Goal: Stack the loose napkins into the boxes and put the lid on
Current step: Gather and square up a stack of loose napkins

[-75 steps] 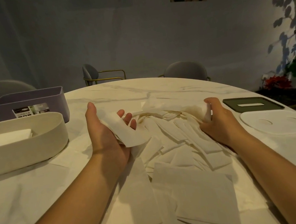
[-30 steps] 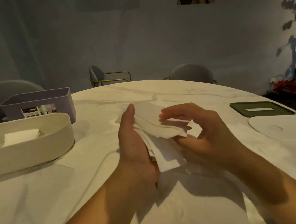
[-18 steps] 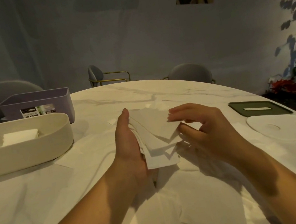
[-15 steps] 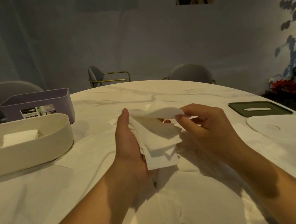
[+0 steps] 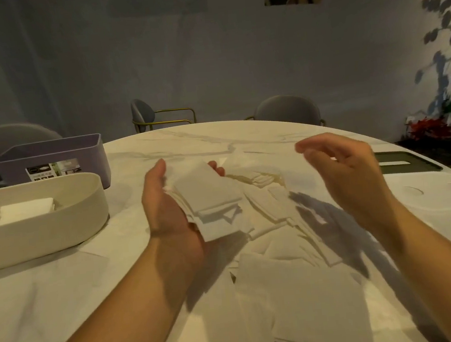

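Observation:
My left hand (image 5: 166, 205) is palm up above the table and holds a small stack of white napkins (image 5: 208, 200), with fingertips curled over its far edge. My right hand (image 5: 344, 169) hovers to the right of the stack, fingers loosely curved and holding nothing. Many loose napkins (image 5: 288, 247) lie spread on the marble table below both hands. A cream oval box (image 5: 57, 227) at the left holds a few folded napkins (image 5: 25, 210). Behind it stands a purple box (image 5: 50, 158). A white oval lid (image 5: 438, 198) and a dark green lid (image 5: 401, 162) lie at the right.
The round marble table (image 5: 37, 302) curves away at the far side, with grey chairs (image 5: 287, 108) behind it. Potted plants with red flowers (image 5: 431, 127) stand at the right, past the table edge.
My right hand laid a napkin onto the stack in my left hand, then let go and drew away to the right. The stack in my left hand has grown.

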A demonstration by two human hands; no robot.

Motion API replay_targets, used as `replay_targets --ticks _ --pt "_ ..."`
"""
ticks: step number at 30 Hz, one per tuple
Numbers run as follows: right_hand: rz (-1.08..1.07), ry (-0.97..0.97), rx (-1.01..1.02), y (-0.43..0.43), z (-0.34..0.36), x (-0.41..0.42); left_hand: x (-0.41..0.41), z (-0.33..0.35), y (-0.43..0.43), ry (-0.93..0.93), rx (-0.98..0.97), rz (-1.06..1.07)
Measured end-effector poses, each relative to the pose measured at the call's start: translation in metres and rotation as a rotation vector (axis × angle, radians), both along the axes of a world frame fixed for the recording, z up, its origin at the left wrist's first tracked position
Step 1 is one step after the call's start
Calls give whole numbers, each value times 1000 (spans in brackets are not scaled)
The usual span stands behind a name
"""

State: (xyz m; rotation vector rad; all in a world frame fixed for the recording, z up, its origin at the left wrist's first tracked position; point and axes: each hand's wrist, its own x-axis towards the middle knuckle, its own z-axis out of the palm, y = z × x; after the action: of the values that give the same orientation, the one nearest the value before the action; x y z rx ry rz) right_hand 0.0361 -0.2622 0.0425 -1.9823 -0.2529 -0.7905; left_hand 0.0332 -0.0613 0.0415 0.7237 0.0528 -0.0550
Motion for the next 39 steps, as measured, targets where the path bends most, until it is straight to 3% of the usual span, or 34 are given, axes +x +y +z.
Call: replay_targets --ticks 4,9,14,17,33,36,39 --pt "-54 286 -33 -16 -5 7 11 -3 14 73 -103 107" --pt "-44 416 -382 -4 -9 4 18 -7 18 126 -158 146" --pt "32 638 -524 7 -6 -5 20 -9 19 128 -153 118" --pt "-11 669 -564 7 -2 -8 21 -7 18 137 -137 122" --pt "-223 729 -352 -14 9 -5 15 -6 17 130 -39 80" --pt "-254 682 -171 -15 13 -7 15 -5 16 131 -21 69" --pt "-187 670 227 -16 18 -10 14 -5 17 138 -21 63"
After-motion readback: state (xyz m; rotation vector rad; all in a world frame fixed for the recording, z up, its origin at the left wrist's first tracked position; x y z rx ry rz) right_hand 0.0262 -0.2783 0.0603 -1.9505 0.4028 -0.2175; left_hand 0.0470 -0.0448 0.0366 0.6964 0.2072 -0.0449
